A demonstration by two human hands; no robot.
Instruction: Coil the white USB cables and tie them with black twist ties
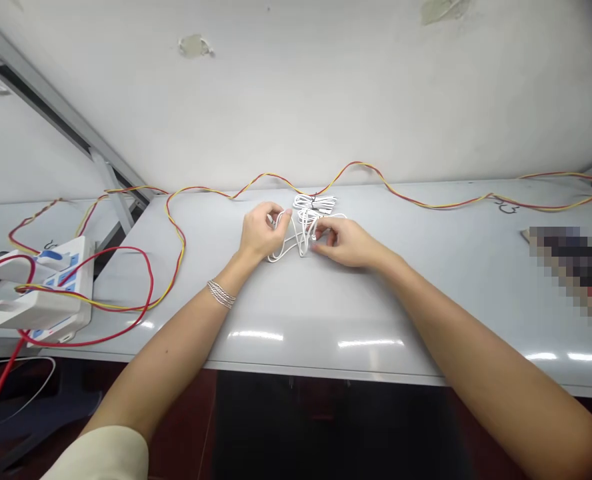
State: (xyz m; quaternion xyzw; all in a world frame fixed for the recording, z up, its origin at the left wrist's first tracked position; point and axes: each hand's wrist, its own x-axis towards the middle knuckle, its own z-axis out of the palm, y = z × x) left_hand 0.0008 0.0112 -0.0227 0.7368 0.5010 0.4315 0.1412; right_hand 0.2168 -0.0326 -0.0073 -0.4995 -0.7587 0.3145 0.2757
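A loosened white cable [303, 241] lies between my two hands on the grey shelf [296, 313]. My left hand [266, 230] has its thumb and fingers closed on the cable's left loops. On the right side, my right hand [341, 241] pinches the same cable near an end, its fingertips partly hidden. Just behind it, against the wall, rests a coiled white cable bundle [315, 203] with a dark tie round its middle; neither hand touches that bundle.
Red and yellow twisted wires [416, 201] run along the shelf's back edge. At the left stands a white power strip [66, 287] with plugs and looping red wires. A blurred-out object [576, 267] lies at the right. The shelf's front edge [326, 373] runs below my forearms.
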